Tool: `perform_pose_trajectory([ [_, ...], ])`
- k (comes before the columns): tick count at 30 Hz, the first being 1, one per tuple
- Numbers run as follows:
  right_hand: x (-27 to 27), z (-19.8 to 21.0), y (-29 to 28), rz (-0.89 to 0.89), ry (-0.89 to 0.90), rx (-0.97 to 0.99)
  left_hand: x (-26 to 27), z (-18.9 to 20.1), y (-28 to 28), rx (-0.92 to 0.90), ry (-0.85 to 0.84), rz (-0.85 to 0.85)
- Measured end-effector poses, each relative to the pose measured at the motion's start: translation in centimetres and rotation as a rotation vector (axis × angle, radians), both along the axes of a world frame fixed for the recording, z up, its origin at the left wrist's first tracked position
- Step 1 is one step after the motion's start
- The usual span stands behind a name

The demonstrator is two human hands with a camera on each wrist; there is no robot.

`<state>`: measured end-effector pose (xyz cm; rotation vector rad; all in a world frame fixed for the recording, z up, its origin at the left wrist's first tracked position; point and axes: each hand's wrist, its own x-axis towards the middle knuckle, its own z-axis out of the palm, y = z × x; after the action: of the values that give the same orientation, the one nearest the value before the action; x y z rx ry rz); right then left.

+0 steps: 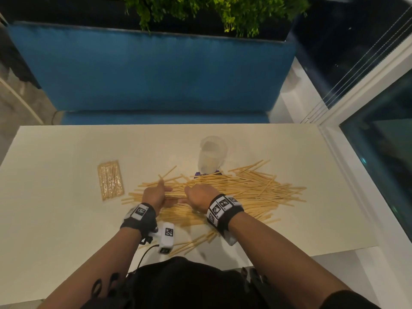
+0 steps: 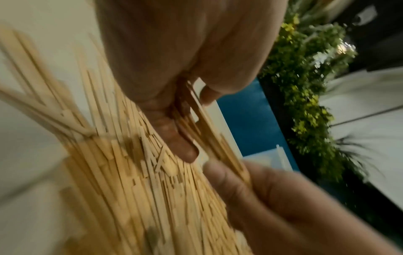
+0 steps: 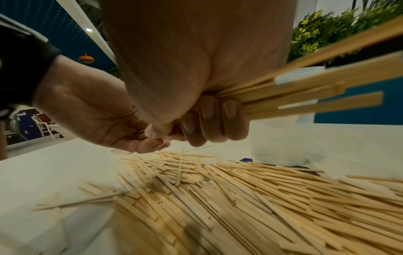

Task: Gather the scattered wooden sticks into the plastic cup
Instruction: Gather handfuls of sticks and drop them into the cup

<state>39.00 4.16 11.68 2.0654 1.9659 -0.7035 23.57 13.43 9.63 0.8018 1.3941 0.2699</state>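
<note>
A wide pile of thin wooden sticks (image 1: 245, 188) lies scattered on the white table (image 1: 55, 175). The clear plastic cup (image 1: 213, 152) stands upright just behind the pile. Both hands sit side by side over the pile's left part and hold one bundle of sticks (image 1: 176, 194) between them. My right hand (image 1: 197, 196) has its fingers (image 3: 209, 119) curled round the bundle (image 3: 316, 93), whose ends stick out toward the cup (image 3: 281, 143). My left hand (image 1: 157, 194) pinches the bundle's other end (image 2: 209, 131) between thumb and fingers (image 2: 174, 107).
A flat clear packet of sticks (image 1: 110, 180) lies on the table left of the pile. A purple item (image 1: 206, 174) shows under the cup. A blue bench (image 1: 156, 74) and a planter stand beyond the far edge. A window frame (image 1: 356, 152) runs along the right.
</note>
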Motion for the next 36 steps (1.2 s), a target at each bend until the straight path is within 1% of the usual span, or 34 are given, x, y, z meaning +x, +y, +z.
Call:
perform_pose_trajectory([
  [1, -0.3, 0.2, 0.1, 0.002, -0.013, 0.004, 0.1, -1.8, 0.4, 0.055, 0.094, -0.025],
  [2, -0.4, 0.3, 0.3, -0.002, -0.026, 0.003, 0.2, -2.6, 0.3, 0.103, 0.166, -0.055],
  [3, -0.5, 0.6, 0.4, -0.011, -0.043, -0.010, 0.3, -2.3, -0.1, 0.131, 0.216, -0.075],
  [5, -0.5, 1.0, 0.7, -0.020, -0.091, -0.047, 1.2, 1.2, -1.9, 0.156, 0.220, -0.091],
  [6, -0.4, 1.3, 0.8, -0.022, -0.125, -0.058, 1.6, 2.2, -2.5, 0.167, 0.210, -0.110],
  [7, -0.3, 1.6, 0.8, -0.025, -0.158, -0.061, 1.9, 2.5, -3.0, 0.175, 0.208, -0.139],
  [9, 0.0, 2.0, 0.8, -0.032, -0.193, -0.046, 2.0, 2.3, -3.4, 0.180, 0.179, -0.180],
  [11, 0.0, 2.4, 0.9, -0.051, -0.203, -0.040, 1.9, 1.5, -2.8, 0.145, 0.177, -0.188],
  [13, -0.1, 2.5, 0.9, -0.064, -0.184, -0.037, 1.3, 0.2, -1.7, 0.131, 0.219, -0.162],
  [15, -0.3, 2.4, 0.9, -0.079, -0.162, -0.033, 0.8, 0.2, -0.9, 0.120, 0.240, -0.103],
  [16, -0.4, 2.3, 0.9, -0.074, -0.157, -0.026, 0.7, 0.6, -0.7, 0.103, 0.217, -0.064],
  [18, -0.8, 2.3, 1.0, -0.044, -0.157, -0.014, 0.8, 2.0, -1.3, 0.010, 0.075, 0.016],
  [19, -1.0, 2.3, 1.1, -0.031, -0.167, -0.012, 1.0, 2.5, -1.6, -0.042, 0.002, 0.025],
  [21, -1.3, 2.3, 1.3, -0.014, -0.151, -0.023, 1.3, 2.7, -2.0, -0.084, -0.063, 0.017],
  [24, -1.7, 2.3, 1.3, -0.015, -0.089, -0.049, 1.6, 2.6, -2.2, -0.079, -0.088, 0.000],
  [27, -2.3, 2.6, 1.2, -0.060, 0.010, -0.050, 1.8, 2.7, -2.4, -0.087, -0.110, -0.014],
  [31, -2.4, 2.4, 1.3, -0.030, -0.032, -0.065, 1.4, 2.4, -2.3, -0.098, -0.133, -0.011],
  [34, -2.8, 2.2, 1.4, -0.034, 0.008, -0.043, 2.2, 2.7, -2.8, -0.119, -0.156, -0.007],
  [36, -3.1, 2.3, 1.4, -0.069, 0.042, -0.009, 2.6, 3.0, -3.0, -0.125, -0.168, 0.027],
])
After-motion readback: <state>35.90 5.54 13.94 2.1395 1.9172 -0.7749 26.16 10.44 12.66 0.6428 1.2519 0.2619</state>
